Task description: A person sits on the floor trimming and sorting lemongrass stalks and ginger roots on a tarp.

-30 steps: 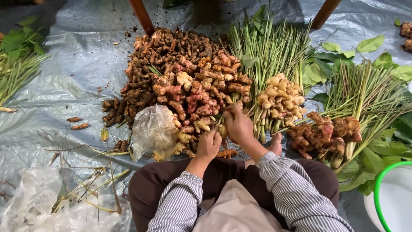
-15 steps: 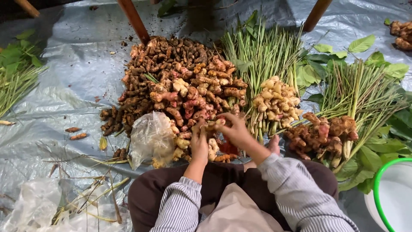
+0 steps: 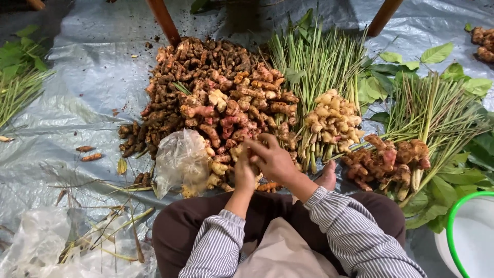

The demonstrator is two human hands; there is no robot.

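A seated person's two hands meet low in front of their knees, forearms in striped sleeves angled inward. The left hand point(image 3: 244, 172) and right hand point(image 3: 272, 159) close together around a small pale root point(image 3: 237, 151), mostly hidden by fingers, at the near edge of a large root pile point(image 3: 206, 92). A clear plastic bag point(image 3: 180, 159) lies just left.

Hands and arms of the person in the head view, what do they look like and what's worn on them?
Both hands are bare: no gloves, and no rings or watch can be seen. The left hand and right hand come out of long, loose sleeves of pale fabric with fine dark stripes, ending in buttoned-style cuffs at the wrists.
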